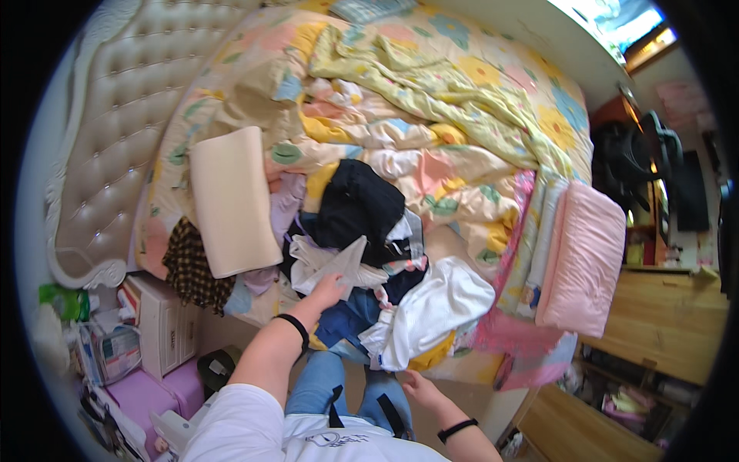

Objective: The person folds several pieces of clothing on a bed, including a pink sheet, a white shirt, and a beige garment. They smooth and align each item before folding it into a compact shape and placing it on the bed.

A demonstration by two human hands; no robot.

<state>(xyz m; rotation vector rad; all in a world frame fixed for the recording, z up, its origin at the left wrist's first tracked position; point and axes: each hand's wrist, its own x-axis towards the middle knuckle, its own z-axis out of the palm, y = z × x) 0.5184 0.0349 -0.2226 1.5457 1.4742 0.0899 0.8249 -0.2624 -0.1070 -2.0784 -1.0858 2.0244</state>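
My left hand [330, 290] grips a thin pale grey garment [323, 265], with a corner of it sticking up beyond my fingers. Under and around it lies a heap of clothes: a black garment [361, 202], dark blue cloth [343, 320] and a large white textured garment [441, 306]. My right hand [422, 391] hovers just below the white garment's near edge, close to some mustard-yellow cloth [433, 353]. Its fingers are partly spread and nothing shows in them.
A cream contoured pillow [234, 202] and brown plaid cloth [193, 265] lie left on the floral bed. Folded pink bedding [586, 260] is stacked right. A tufted headboard [138, 115], a white bedside cabinet [170, 323] and a purple box [144, 395] stand left; wooden drawers [664, 323] stand right.
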